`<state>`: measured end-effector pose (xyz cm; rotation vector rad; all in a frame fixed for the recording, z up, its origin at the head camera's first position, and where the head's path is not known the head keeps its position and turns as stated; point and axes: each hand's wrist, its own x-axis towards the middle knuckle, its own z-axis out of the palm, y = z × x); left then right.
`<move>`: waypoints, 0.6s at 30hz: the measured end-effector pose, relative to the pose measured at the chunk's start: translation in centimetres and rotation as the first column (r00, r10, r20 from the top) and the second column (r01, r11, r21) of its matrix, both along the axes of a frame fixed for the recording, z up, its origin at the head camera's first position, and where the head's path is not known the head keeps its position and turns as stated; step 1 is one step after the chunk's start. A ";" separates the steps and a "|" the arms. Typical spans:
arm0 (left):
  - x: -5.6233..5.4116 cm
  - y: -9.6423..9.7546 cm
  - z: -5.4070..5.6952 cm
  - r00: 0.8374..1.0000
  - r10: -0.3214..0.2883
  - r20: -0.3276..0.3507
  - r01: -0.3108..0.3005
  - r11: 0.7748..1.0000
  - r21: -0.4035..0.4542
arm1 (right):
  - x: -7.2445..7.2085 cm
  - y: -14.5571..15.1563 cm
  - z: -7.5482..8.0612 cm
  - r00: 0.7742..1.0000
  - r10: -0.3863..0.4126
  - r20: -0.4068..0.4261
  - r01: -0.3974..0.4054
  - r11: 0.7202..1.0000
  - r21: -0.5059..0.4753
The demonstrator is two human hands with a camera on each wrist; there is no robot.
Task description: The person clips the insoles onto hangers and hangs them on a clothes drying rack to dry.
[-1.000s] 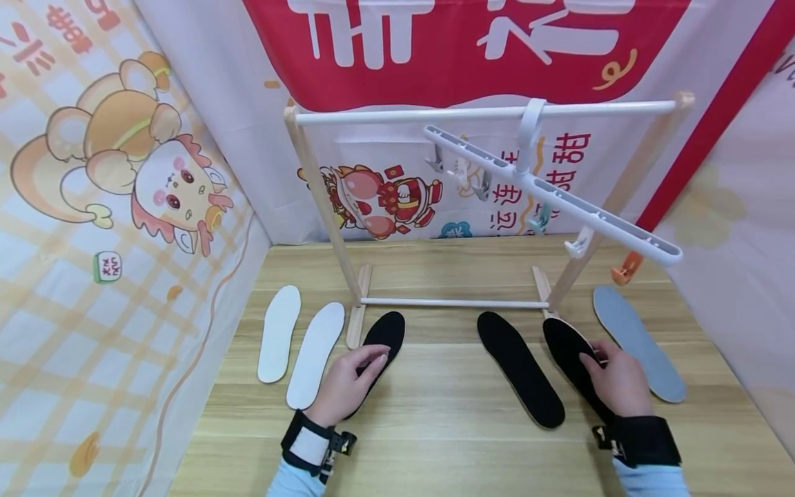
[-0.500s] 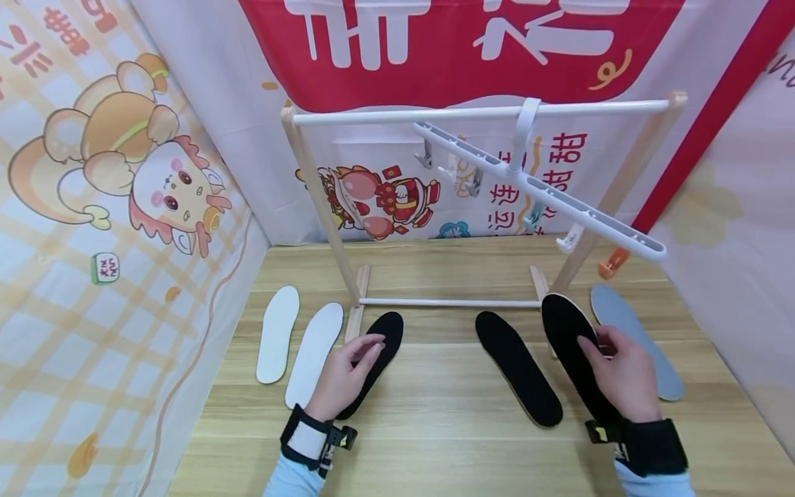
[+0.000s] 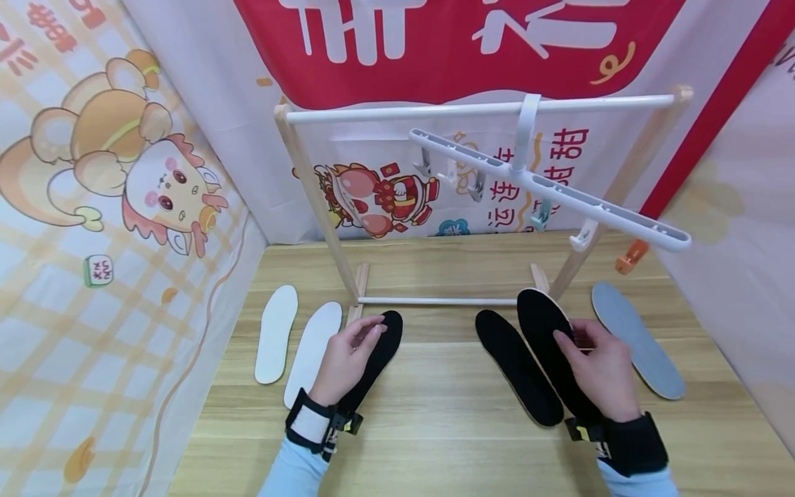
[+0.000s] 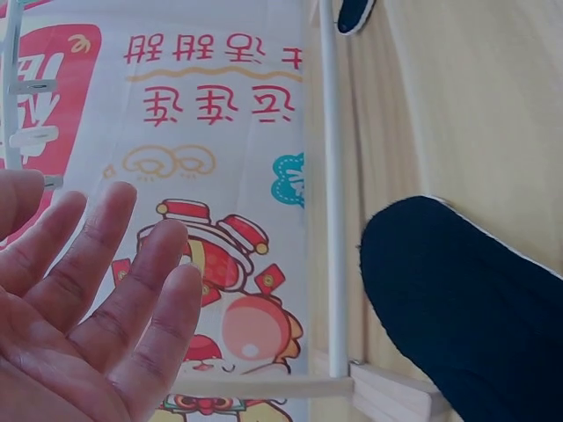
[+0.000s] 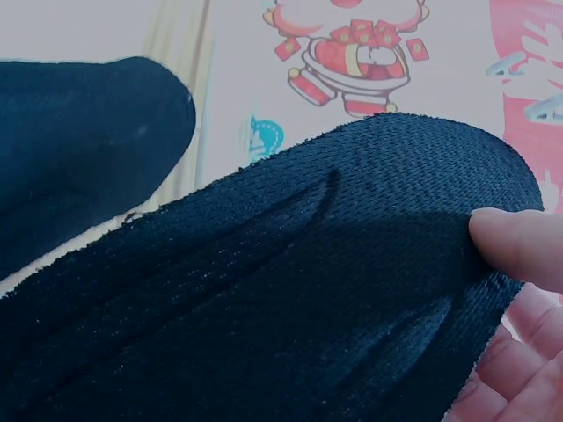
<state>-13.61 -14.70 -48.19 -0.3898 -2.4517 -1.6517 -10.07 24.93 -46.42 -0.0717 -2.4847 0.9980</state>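
In the head view my right hand (image 3: 599, 366) pinches the edge of a black insole (image 3: 549, 338) between thumb and fingers. The right wrist view shows the thumb (image 5: 519, 246) on its dark woven face, fingers behind. A second black insole (image 3: 515, 366) lies just left of it on the wooden table (image 3: 435, 400). My left hand (image 3: 344, 359) hovers over a third black insole (image 3: 388, 342), partly covering it from above. Seen from the left wrist, its fingers (image 4: 114, 299) are loosely extended, holding nothing, apart from the black insole (image 4: 466, 299).
Two white insoles (image 3: 276, 335) lie at the left; a grey insole (image 3: 636, 338) lies at the right. Behind stands a wooden rack with a white top rail (image 3: 397, 114). From it hangs a grey-white hanger (image 3: 553, 190) with several clips, including an orange clip (image 3: 632, 257). Printed cloth surrounds the table.
My right hand has raised the black insole off the table and carried it left, toward the neighbouring black one. My left hand has shifted slightly up; its insole stays put.
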 end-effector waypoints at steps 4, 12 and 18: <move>-0.8 0.4 0.6 1.000 -0.010 0.012 0.010 1.000 -0.011 | -0.3 -0.7 0.1 0.999 0.014 0.045 -0.015 1.000 0.011; -2.9 0.9 1.9 0.999 -0.041 -0.019 0.040 0.998 -0.056 | -0.9 -1.8 0.4 0.997 0.066 0.050 -0.066 0.998 -0.004; -5.4 1.3 4.1 0.998 -0.068 0.008 0.068 0.998 -0.013 | -1.3 -2.5 0.5 0.996 0.087 0.023 -0.086 0.996 -0.013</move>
